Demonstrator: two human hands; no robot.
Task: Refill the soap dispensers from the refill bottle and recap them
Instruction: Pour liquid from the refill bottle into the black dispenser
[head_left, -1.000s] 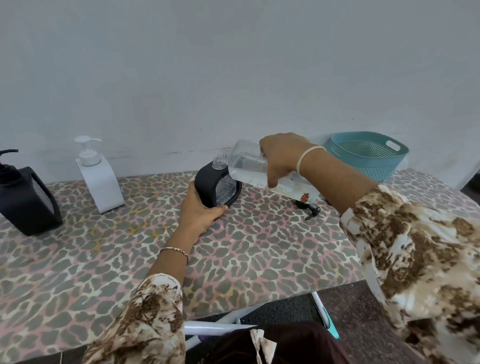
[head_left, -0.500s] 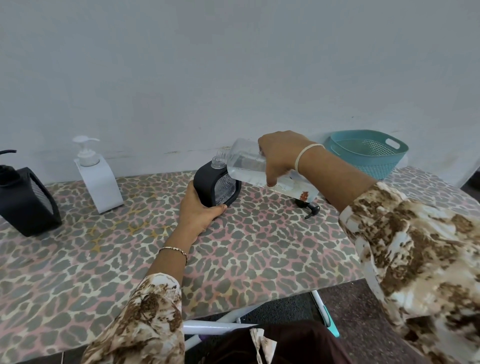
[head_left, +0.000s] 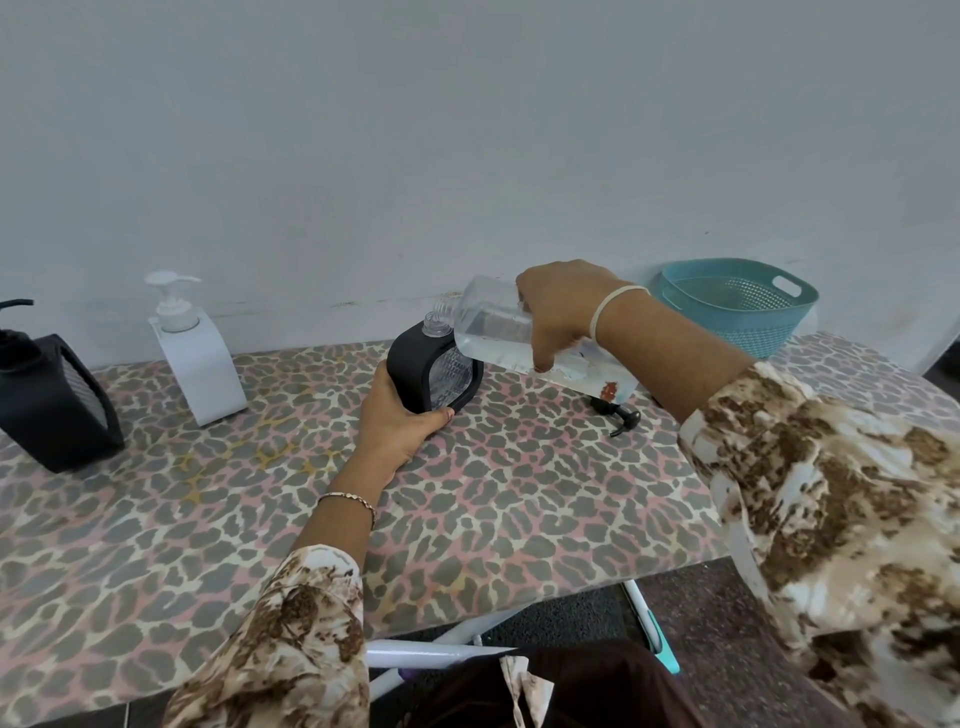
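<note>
Left hand (head_left: 396, 423) wraps the open dispenser (head_left: 410, 358) low on its near side, probably to stop it skidding, while the right hand (head_left: 561, 312), fingers curled round the refill bottle (head_left: 491, 325), tips its neck at the dispenser's mouth to pour; the pump (head_left: 617, 411) lies off to the dispenser's right.

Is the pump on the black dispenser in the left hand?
No, the black dispenser has its neck open under the tilted refill bottle, and a black pump lies on the table.
</note>
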